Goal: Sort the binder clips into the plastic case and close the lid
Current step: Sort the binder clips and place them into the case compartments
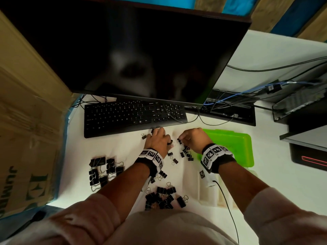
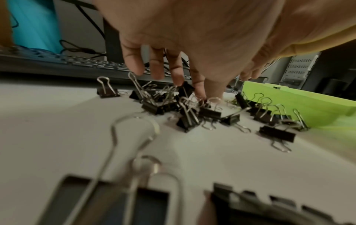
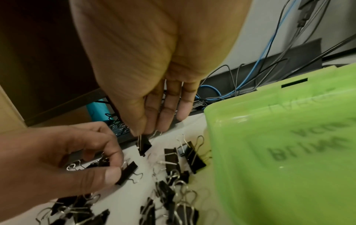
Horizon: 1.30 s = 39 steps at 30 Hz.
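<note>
Black binder clips lie in groups on the white desk: large ones (image 1: 102, 171) at the left, medium ones (image 1: 161, 198) near my body, small ones (image 1: 185, 153) between my hands. My left hand (image 1: 169, 142) pinches a small clip (image 3: 127, 172) between thumb and forefinger, low over the scattered small clips (image 2: 189, 120). My right hand (image 1: 179, 138) pinches another small clip (image 3: 144, 146) by its wire handle, and the clip hangs just above the desk. The green plastic case (image 1: 235, 147) lies flat right of my right hand, its lid seemingly down.
A black keyboard (image 1: 131, 117) sits just beyond my hands under a dark monitor (image 1: 141, 50). Cables (image 1: 230, 101) and computer boxes (image 1: 304, 110) crowd the back right. A cardboard box (image 1: 26, 129) borders the left. A white foam tray (image 1: 212, 193) lies under my right forearm.
</note>
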Each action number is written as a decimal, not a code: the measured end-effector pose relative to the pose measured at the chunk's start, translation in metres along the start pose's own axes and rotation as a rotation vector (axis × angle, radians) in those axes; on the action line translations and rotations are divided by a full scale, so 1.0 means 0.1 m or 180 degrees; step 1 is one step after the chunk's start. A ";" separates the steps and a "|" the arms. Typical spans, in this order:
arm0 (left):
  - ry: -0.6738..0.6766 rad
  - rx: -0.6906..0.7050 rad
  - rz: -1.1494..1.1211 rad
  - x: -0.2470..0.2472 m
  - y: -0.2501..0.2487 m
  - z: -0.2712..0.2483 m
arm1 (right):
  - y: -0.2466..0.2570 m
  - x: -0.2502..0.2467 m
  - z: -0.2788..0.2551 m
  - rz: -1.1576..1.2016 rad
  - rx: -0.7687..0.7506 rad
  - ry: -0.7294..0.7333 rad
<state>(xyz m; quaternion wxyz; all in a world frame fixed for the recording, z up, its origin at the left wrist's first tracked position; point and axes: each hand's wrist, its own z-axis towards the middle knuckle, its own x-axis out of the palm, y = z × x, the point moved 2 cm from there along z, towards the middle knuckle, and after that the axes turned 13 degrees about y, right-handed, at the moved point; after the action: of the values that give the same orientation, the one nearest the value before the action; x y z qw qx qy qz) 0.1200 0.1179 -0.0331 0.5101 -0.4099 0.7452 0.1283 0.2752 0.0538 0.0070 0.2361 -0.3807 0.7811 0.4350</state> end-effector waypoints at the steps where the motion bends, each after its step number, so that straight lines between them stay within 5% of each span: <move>1: -0.0032 0.0043 0.0013 0.00 -0.02 -0.02 | -0.01 0.00 -0.01 0.0063 0.0030 -0.0078; 5: -0.0174 0.0264 -0.0126 -0.02 -0.04 -0.05 | -0.04 -0.03 -0.08 0.0185 0.0102 -0.0314; 12: 0.0454 0.0510 0.0342 0.05 -0.24 -0.04 | -0.10 -0.12 -0.22 0.0345 0.0019 -0.0863; 19: 0.1031 0.0590 -0.0436 0.03 -0.25 -0.17 | -0.02 0.09 -0.23 0.0153 -0.0095 0.0115; 26: 0.0125 0.0709 -0.1711 -0.07 0.07 -0.30 | 0.08 0.24 -0.21 0.0376 -0.0098 0.0292; 31: 0.0741 0.0654 -0.1273 -0.07 0.38 -0.48 | 0.29 0.54 -0.21 0.0150 -0.0493 0.0815; 39: 0.1143 -0.0134 -0.1361 0.00 0.64 -0.57 | 0.41 0.78 -0.19 0.0106 -0.0728 0.1081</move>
<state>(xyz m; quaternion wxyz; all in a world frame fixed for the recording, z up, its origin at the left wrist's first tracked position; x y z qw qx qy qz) 0.0353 0.1240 -0.0222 0.3767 -0.5845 0.7175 -0.0416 0.1953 0.0207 -0.0171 0.0491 -0.4599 0.7614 0.4543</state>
